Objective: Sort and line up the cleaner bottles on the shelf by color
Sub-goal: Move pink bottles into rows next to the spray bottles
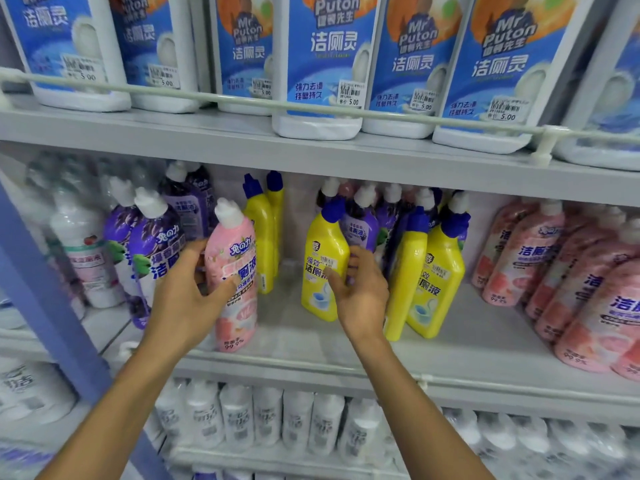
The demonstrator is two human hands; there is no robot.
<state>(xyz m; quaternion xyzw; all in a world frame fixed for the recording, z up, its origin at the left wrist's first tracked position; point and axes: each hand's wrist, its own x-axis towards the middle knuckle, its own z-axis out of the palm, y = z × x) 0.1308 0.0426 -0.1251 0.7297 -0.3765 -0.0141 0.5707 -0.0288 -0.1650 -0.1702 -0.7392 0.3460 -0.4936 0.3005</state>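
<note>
Pink bottle [231, 271] stands at the shelf [485, 344] front beside purple bottles [152, 244]. It is held mid-body by the left grip [185, 294], fingers wrapped round. Yellow bottle [320, 271] is clasped by the right grip [363, 296]. Judged full, fairly heavy, rigid; film labels slippery. Waist hold advised.

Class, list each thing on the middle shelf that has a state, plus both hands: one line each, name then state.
pink bottle: capped, near upright, gripped by left hand.
left hand: curled round the pink bottle.
front yellow bottle: capped, upright, held by right hand.
right hand: thumb on label, fingers round its side.
yellow pair: capped, standing, untouched.
purple bottles: capped, standing, untouched.
pink group: capped, standing together.
</note>
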